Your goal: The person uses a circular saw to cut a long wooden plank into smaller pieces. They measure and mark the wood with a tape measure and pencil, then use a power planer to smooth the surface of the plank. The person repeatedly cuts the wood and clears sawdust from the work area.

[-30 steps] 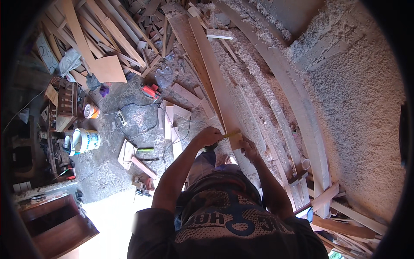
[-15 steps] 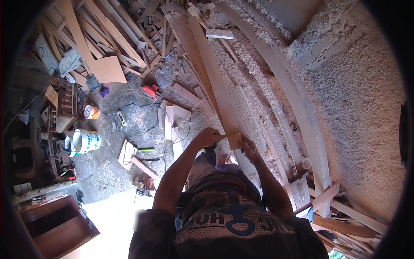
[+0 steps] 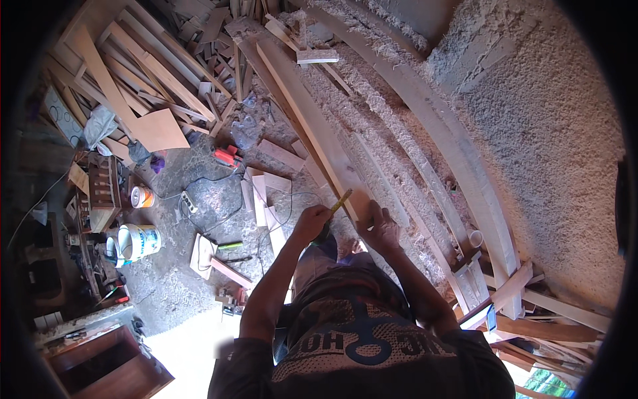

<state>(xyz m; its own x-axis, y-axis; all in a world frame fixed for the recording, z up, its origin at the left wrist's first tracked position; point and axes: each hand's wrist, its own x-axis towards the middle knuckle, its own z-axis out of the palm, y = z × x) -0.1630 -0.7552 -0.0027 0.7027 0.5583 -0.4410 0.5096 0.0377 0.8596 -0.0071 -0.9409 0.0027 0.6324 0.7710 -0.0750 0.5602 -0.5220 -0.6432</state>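
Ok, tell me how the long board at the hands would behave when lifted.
The long board is probably stiff, as its edge shows some thickness and it runs nearly straight. Lifted only at the end near the right hand, it would likely feel heavy and dip far off, given its length.

A long, straight wooden board, pale brown and narrow, runs slantwise from the upper centre of the frame down to the middle. Its left edge is lighter than its broad face. The right hand is at its lower end, near the centre. A yellow strip — it looks like measuring tape — comes out from the left hand, tilted up to the right, its tip over the board's left edge.
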